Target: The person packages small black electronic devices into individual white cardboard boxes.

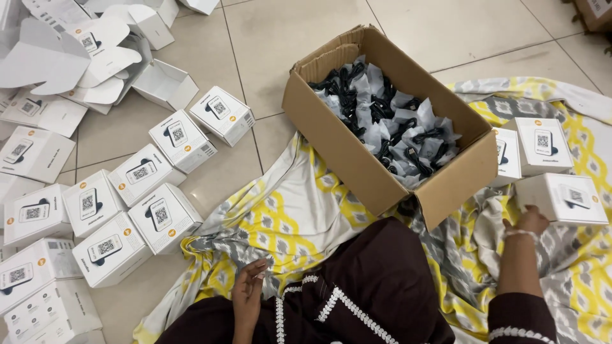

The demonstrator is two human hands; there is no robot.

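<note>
Right hand (530,221) reaches out over the yellow-grey patterned cloth (299,210), fingers curled on the near edge of a small white product box (562,199); grip looks partial, not yet a full clamp. Box lies flat just right of the cardboard carton (357,159) full of bagged black cables (389,124), w/ two more white boxes (532,150) behind it. Left hand (247,294) rests empty, loosely curled, on the lap. Best to get thumb and fingers on opposite sides before lifting, so the box doesn't tip.
</note>
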